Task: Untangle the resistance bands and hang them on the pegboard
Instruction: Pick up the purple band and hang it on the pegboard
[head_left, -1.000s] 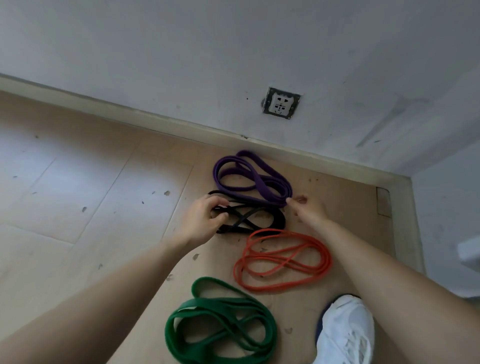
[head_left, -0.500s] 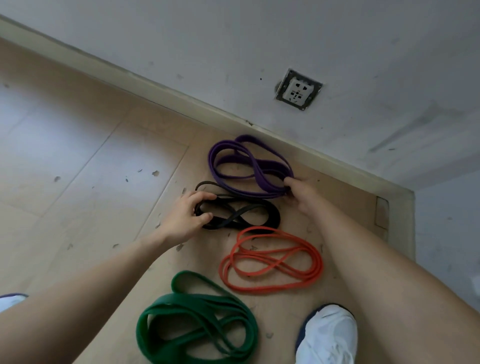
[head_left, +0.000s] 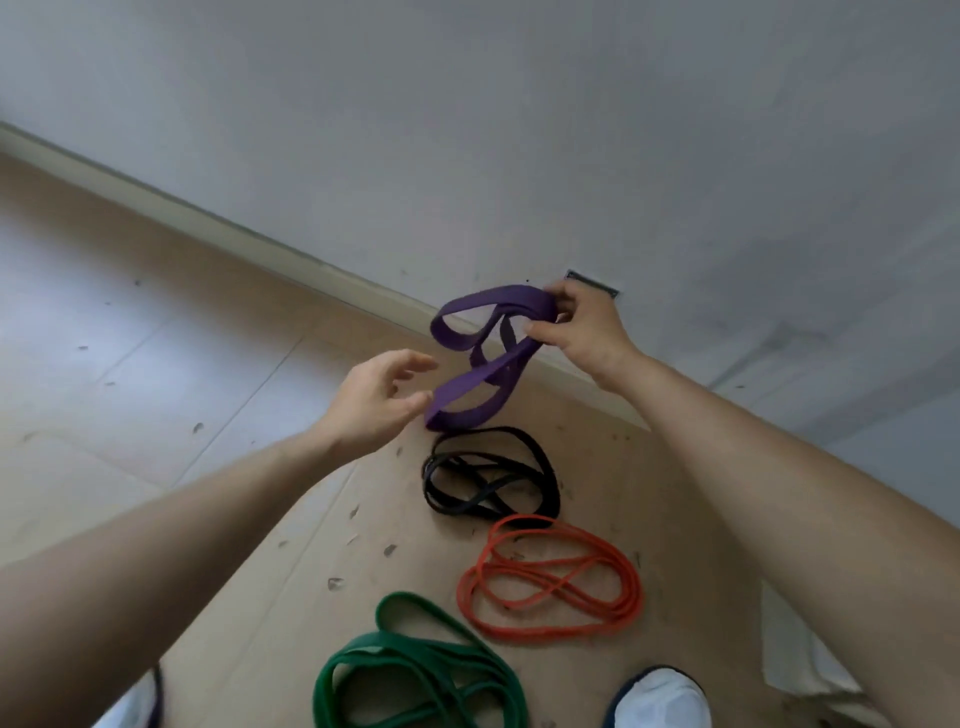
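1. Four bands to sort, one of them lifted: purple band (head_left: 488, 358) up off the floor (head_left: 156, 415), pinched at its top end between the thumb and curled fingers of the right hand (head_left: 576, 332), hanging from there in a twisted figure-eight.
2. Left hand (head_left: 374, 400) just beside the band's lower loop, fingers apart and loose, holding nothing. Fingertip contact with the loop too close to call.
3. Lying below the hands: black band (head_left: 457, 509) under the dangling purple loop, orange band (head_left: 631, 587) under the right forearm, green band (head_left: 405, 652) nearest the body, beneath the left forearm. All three coiled and crossed over themselves, untouched for now.
4. Step in hand, as judged: opening out the purple band. Slip the left fingers through the lower loop alone, not around every strand at once, then draw that loop away from the right hand.
5. Look for the crossing midway between the two hands. Turn the left wrist to undo it and lay the strands parallel, instead of tugging straight through it.
6. Hold the right pinch firm but narrow, on as few layers as possible, leaving the rest free to slide.
7. Pull gently. Flat rubber, likely to stretch and hide a twist instead of releasing it, and likely to snap back on a slipped grip.
8. No pegboard in view, so no hanging yet: head for it only with the purple loop flat and open.
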